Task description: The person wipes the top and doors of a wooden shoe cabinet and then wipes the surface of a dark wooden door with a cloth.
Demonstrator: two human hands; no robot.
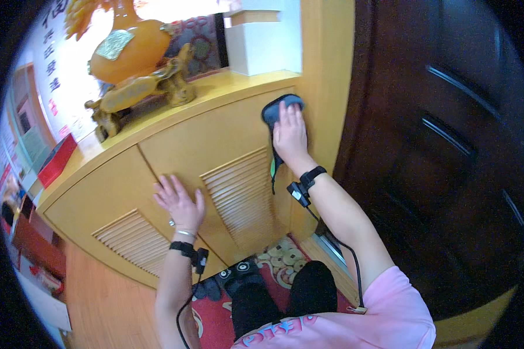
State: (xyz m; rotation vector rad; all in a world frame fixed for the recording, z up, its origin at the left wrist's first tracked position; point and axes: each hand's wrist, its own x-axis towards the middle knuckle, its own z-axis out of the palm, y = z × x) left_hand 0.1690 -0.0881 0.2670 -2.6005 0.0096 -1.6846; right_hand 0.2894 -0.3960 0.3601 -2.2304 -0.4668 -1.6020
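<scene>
A wooden shoe cabinet with two louvred doors stands before me. My left hand [181, 207] is spread with its fingertips at the left edge of the right cabinet door [240, 124], near the seam, and holds nothing. Higher up, my right hand [291, 135] presses a grey-blue cleaning cloth [271, 114] with black edging flat to the same door's upper right corner. The cloth's lower end, with a bit of green, hangs under my palm. Part of it is hidden by my fingers. The left cabinet door [109, 209] is closed.
A large orange gourd ornament [133, 52] on a carved base stands on the cabinet top, beside a white box [262, 48]. A red box [57, 160] sits at the left end. Dark slippers [240, 277] lie on the red patterned mat [209, 323]. A dark door [419, 174] is at right.
</scene>
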